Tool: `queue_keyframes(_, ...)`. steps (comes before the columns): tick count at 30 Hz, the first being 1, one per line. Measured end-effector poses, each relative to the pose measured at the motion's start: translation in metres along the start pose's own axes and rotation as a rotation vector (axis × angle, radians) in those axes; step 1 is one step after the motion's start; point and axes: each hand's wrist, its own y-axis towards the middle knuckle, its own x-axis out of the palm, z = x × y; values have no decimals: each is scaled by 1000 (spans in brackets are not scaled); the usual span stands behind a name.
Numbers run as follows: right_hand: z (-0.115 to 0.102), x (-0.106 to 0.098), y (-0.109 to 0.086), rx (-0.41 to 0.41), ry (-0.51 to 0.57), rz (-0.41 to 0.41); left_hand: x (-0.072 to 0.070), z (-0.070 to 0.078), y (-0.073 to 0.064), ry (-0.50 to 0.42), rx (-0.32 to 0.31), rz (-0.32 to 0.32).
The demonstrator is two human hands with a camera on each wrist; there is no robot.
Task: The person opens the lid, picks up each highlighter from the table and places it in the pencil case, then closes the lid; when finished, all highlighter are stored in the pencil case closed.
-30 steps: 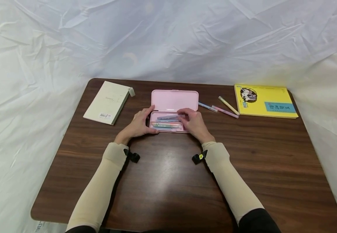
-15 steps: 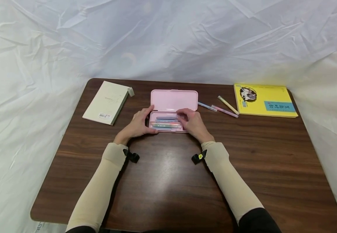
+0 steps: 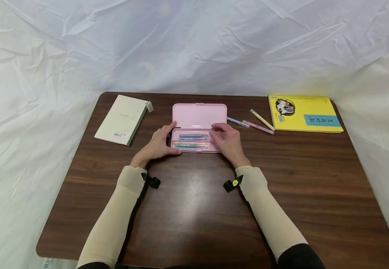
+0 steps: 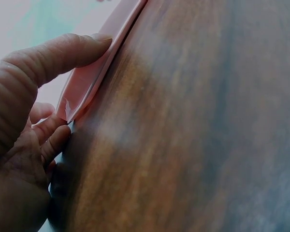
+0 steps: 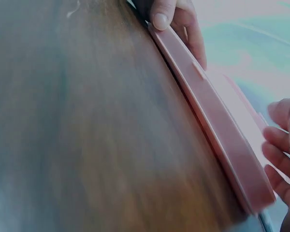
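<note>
A pink pencil case (image 3: 199, 116) lies with its lid folded back, and several pens (image 3: 193, 138) sit in rows inside. My left hand (image 3: 158, 145) grips its left end. In the left wrist view the thumb presses on the near wall of the pencil case (image 4: 84, 84) while the other fingers wrap round the corner. Over the right end is my right hand (image 3: 231, 144), fingers loosely bent with nothing between them. The right wrist view has those fingers (image 5: 278, 140) just above the far side of the case's pink wall (image 5: 217, 130).
Right of the case lie a blue pen (image 3: 237, 121), a pink pen (image 3: 259, 127) and a yellow pen (image 3: 262, 119). A yellow book (image 3: 305, 108) is at the back right of the brown table (image 3: 187, 216). A cream notebook (image 3: 122, 119) with a small tab lies back left.
My right hand has let go of a blue pen, now lying in the case with the others, and has drawn back slightly right. The left hand keeps its grip on the case.
</note>
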Motion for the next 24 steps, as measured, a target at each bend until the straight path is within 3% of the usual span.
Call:
queue_keyframes(8, 25, -31, -9, 51, 34, 195, 0, 0, 1, -3, 3, -1)
queue_keyframes(17, 44, -67, -16, 163, -25, 262, 1, -3, 0, 6, 14, 1)
queue_keyframes(24, 52, -77, -10, 164, -38, 282, 1, -2, 0, -3, 18, 2)
